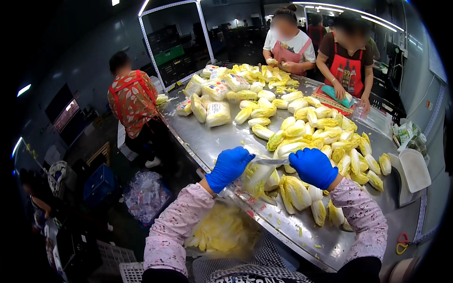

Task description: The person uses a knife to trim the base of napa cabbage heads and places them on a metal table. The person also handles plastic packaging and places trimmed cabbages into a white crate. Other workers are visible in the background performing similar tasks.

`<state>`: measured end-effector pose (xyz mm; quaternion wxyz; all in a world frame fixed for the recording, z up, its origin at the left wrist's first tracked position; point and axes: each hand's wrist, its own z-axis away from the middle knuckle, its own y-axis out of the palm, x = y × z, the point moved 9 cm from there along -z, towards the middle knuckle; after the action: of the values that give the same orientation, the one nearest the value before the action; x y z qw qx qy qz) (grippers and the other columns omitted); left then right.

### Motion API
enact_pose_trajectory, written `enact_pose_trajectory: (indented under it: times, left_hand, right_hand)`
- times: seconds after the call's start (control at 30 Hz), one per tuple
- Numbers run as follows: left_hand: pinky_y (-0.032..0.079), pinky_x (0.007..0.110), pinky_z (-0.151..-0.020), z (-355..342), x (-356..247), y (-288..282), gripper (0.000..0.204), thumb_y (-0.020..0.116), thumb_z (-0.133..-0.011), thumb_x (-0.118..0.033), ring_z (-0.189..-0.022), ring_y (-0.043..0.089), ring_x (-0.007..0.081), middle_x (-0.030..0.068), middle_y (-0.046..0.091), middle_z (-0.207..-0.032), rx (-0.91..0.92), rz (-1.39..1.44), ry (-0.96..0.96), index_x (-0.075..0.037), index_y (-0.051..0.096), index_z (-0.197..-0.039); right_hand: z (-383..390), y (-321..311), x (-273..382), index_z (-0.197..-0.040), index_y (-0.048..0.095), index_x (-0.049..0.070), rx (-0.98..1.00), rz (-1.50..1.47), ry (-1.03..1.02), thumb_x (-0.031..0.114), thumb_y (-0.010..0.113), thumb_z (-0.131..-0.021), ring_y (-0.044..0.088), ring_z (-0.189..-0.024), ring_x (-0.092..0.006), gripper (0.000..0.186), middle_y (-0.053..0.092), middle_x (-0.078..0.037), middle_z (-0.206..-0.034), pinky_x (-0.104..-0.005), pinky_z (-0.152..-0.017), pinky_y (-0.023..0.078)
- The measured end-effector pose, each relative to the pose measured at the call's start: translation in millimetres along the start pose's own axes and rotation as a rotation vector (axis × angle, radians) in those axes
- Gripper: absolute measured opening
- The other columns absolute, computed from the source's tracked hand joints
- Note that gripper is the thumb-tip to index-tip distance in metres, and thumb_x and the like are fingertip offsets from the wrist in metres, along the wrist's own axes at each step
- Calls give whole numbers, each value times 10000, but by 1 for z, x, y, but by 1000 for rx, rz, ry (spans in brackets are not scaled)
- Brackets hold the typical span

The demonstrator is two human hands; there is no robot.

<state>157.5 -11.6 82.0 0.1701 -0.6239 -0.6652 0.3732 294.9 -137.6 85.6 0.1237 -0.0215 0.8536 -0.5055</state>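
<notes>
The gloved left hand (230, 169) and gloved right hand (314, 167) each pinch an end of a clear plastic strip (270, 161), apparently a bag mouth, above the smooth steel table (325, 241). Excess tension could tear the thin, glossy film. Alongside, oblong napa cabbages (296, 192) with crinkled leaves are heaped loosely; a nudge could roll one. Farther off lie shiny film-wrapped packs (218, 114).
</notes>
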Motion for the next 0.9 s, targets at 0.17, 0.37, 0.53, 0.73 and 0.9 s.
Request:
enact_pose_trajectory:
  times: [0.17,0.37,0.53,0.73,0.9]
  left_hand:
    - [442,402,-565,-5,7,-12,137,619,-851,-184,-658,559,352,151,556,-723,-94,205,20,-72,591,-778]
    - [436,282,-651,-4,102,2,248,568,-921,-226,-704,540,109,79,606,-753,-183,555,-546,3,628,-850]
    - [460,268,-707,-22,100,7,233,545,-933,-212,-768,565,103,18,628,-820,-436,954,-633,-6,649,-900]
    - [483,349,-761,-52,144,-26,201,503,-923,-145,-800,621,284,163,650,-903,-417,528,-348,-8,646,-949]
    - [475,322,-726,-62,125,-28,309,521,-947,-249,-764,601,188,89,665,-846,-290,146,-318,30,642,-890]
  right_hand:
    - [47,25,-106,-841,549,76,-280,40,329,96,553,-779,610,-680,-303,65,594,-125,-766,-393,-573,495]
    - [74,4,-134,-935,575,95,-403,-247,631,262,612,-855,611,-699,-359,189,623,-153,-769,-409,-595,485]
    - [57,-8,-93,-961,581,90,-302,-495,581,282,616,-875,631,-641,-252,214,633,-110,-753,-347,-572,482]
    - [65,23,-103,-944,586,69,-264,-1202,892,264,611,-890,519,-527,-81,204,566,-25,-683,-235,-457,412]
    - [51,39,-88,-941,580,68,-290,-1418,837,255,607,-894,488,-482,-77,195,556,-25,-669,-218,-424,381]
